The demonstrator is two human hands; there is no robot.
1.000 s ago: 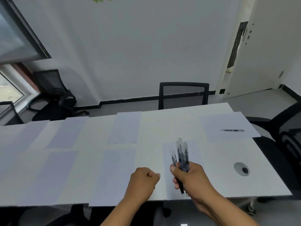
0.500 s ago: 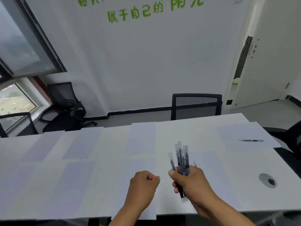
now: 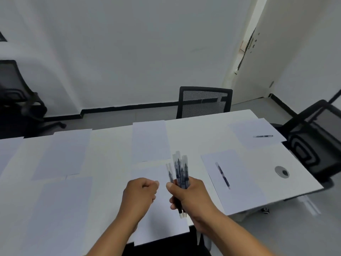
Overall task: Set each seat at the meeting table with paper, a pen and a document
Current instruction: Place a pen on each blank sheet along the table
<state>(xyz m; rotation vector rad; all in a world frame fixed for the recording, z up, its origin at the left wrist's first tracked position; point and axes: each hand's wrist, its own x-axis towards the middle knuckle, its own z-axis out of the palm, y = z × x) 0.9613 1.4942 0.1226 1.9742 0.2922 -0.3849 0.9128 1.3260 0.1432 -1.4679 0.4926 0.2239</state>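
- Right grip (image 3: 191,197) clutches a pen bundle (image 3: 180,172); left grip (image 3: 140,193) is fisted, holding nothing.
- White surface (image 3: 193,130) beneath carries paper sheets (image 3: 150,141).
- Mesh chair (image 3: 203,102) stands beyond the grips, against the white wall (image 3: 138,52).

table (image 3: 203,126) – white | sheets (image 3: 150,141) – pale lilac-white | pens (image 3: 180,170) – dark, clear caps | chair (image 3: 204,101) – black mesh

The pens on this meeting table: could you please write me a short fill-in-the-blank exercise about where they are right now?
1. The bundle of pens is gripped in the ____ hand.
2. The number of pens already lying on sheets is ____.
3. The left hand is curled and holds ____.
4. The sheet in front of the mesh chair has ____ pen on it.

Missing words: right; two; nothing; no
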